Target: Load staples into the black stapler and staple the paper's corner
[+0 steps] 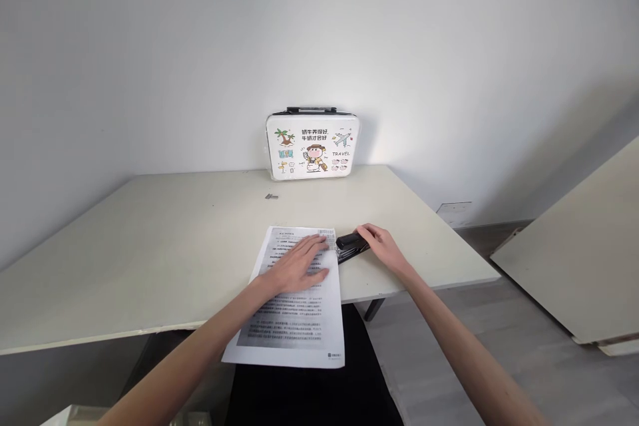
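A printed sheet of paper [294, 329] lies at the table's front edge, its lower part hanging out over the edge. My left hand [298, 265] rests flat on its upper half, fingers spread toward the top right corner. Beside that corner, a black stapler [351, 241] sits on the table with its front end at the paper's right edge. My right hand [382, 245] is closed around the rear of the stapler. Whether the paper's edge is between the stapler's jaws, I cannot tell.
A white case [312, 146] with cartoon prints and a black handle stands against the wall at the back of the table [164, 246]. Small grey staple strips [271, 196] lie in front of it. Another pale tabletop [574, 266] is at the right.
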Motion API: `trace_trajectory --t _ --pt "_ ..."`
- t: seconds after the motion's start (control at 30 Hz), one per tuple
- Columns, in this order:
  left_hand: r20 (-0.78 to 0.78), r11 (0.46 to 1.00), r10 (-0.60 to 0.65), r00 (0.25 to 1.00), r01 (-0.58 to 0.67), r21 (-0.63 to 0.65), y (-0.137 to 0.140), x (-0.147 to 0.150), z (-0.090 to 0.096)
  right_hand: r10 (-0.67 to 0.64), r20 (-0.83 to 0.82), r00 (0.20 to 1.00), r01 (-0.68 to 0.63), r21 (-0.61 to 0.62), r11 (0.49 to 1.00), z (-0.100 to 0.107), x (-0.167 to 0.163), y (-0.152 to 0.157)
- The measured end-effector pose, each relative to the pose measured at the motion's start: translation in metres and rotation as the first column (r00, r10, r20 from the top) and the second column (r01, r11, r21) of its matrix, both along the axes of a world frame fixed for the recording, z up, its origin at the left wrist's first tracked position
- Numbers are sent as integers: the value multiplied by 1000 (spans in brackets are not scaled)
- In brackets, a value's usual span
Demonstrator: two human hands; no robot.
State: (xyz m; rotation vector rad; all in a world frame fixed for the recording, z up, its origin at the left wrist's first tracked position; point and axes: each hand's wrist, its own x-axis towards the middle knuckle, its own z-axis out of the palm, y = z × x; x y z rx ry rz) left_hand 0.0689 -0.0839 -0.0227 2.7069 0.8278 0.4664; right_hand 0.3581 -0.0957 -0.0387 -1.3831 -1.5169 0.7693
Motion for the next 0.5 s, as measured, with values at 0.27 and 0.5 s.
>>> trace_trajectory --t 0.27,0.5 --pt "26 997 67 997 -69 45 -9 -3 -7 -98 27 995 97 25 995 0 -12 -13" --pt "86 996 62 994 -67 58 -13 -2 -7 -198 13 980 197 28 980 0 -26 -28"
